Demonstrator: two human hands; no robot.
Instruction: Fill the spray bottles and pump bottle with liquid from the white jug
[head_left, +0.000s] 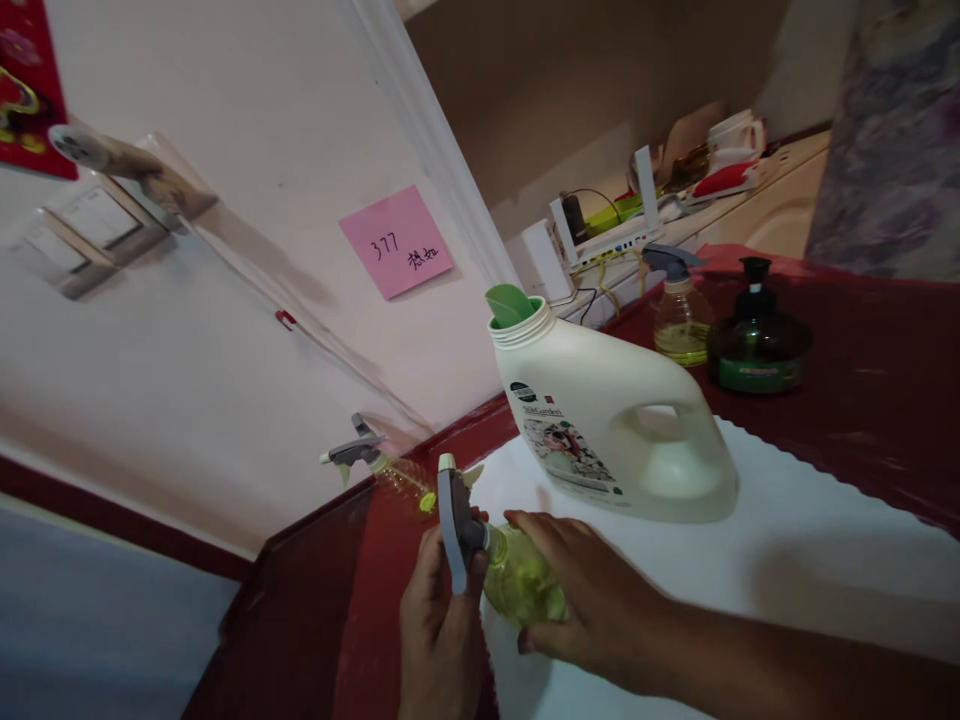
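Left hand [439, 625]: closed on sprayer head [454, 530]
Right hand [592, 600]: wraps bottle [521, 580], hiding its base
Jug [615, 420]: uncapped, label unreadable

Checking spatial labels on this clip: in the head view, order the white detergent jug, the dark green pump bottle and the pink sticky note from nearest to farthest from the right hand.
1. White detergent jug, just beyond the right hand on the white cloth.
2. Dark green pump bottle, farther right on the red counter.
3. Pink sticky note, up on the wall to the left.

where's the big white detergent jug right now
In the head view the white detergent jug stands uncapped on the white mat, centre frame, just behind the hands holding the green spray bottle.
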